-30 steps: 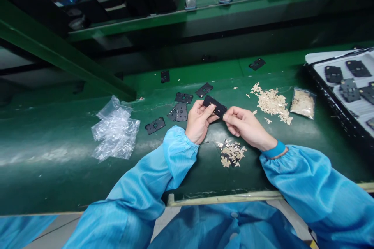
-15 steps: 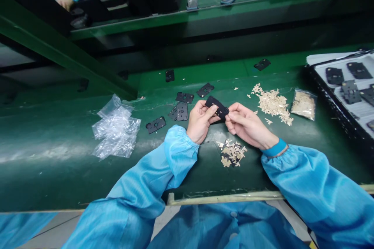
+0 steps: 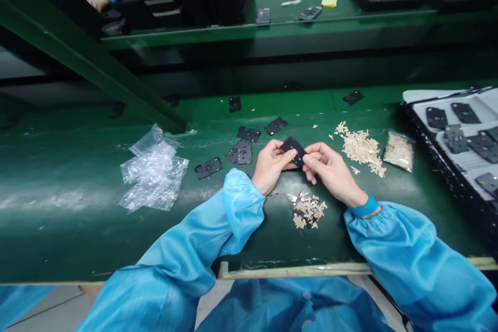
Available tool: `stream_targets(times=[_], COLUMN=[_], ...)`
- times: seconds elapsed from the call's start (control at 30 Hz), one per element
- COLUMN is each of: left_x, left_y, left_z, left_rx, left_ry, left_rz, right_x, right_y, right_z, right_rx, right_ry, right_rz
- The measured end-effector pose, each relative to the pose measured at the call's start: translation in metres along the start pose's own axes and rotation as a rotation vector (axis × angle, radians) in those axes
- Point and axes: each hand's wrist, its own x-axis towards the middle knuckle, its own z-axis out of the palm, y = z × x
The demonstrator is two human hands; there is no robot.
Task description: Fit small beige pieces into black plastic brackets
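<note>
Both my hands are raised just above the green workbench (image 3: 78, 238), pinching a small black plate (image 3: 293, 151) between them. My left hand (image 3: 270, 166) holds its left end and my right hand (image 3: 330, 171) holds its right end, with fingers partly covering it. Just below my hands lies a small heap of beige flakes with dark bits (image 3: 307, 211). A larger heap of beige strips (image 3: 361, 148) lies beyond my right hand. Several loose black perforated plates (image 3: 244, 151) lie beyond my left hand.
A clear plastic bag (image 3: 153, 171) lies to the left, and a bag of beige pieces (image 3: 399, 150) lies on the right. A black-rimmed tray (image 3: 451, 135) holds dark plates at right. A green beam (image 3: 78, 46) crosses upper left, with a farther bench (image 3: 311, 18) beyond.
My hands have come closer together, and the black plate has turned in my fingers, with less of it showing. The whole view has shifted, so the bench items sit lower in the picture.
</note>
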Motion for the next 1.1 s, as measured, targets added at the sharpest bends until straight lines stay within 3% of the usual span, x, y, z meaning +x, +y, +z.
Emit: stream_targets(times=[0.1, 0.23, 0.37, 0.43, 0.63, 0.8, 0.93, 1.03, 1.1], left_x=[0.002, 0.005, 0.007, 0.007, 0.006, 0.007, 0.04, 0.083, 0.11], left_y=[0.0, -0.001, -0.003, -0.003, -0.002, 0.001, 0.029, 0.062, 0.081], left_z=[0.0, 0.001, 0.002, 0.002, 0.001, -0.003, -0.02, -0.041, -0.052], left_rx=[-0.022, -0.114, -0.145, -0.142, -0.103, -0.028, 0.292, 0.816, 1.275], left_ry=[-0.034, 0.065, 0.119, 0.123, 0.061, -0.001, -0.001, 0.058, 0.192], left_rz=[0.003, 0.063, 0.098, 0.098, 0.065, 0.002, 0.073, 0.251, 0.335], right_x=[0.001, 0.007, 0.012, 0.012, 0.011, 0.011, 0.012, 0.012, 0.012], right_y=[-0.002, -0.01, -0.011, -0.006, 0.008, 0.009, 0.013, 0.017, 0.019], right_z=[-0.009, -0.024, -0.02, -0.013, -0.005, -0.008, -0.008, -0.009, -0.01], right_rx=[-0.084, -0.139, 0.179, 0.23, -0.162, -0.197, -0.179, -0.162, -0.154], right_ry=[-0.021, -0.124, 0.074, 0.065, -0.115, -0.13, -0.133, -0.146, -0.153], right_rz=[0.051, 0.19, -0.051, -0.12, -0.02, -0.031, -0.03, -0.033, -0.03])
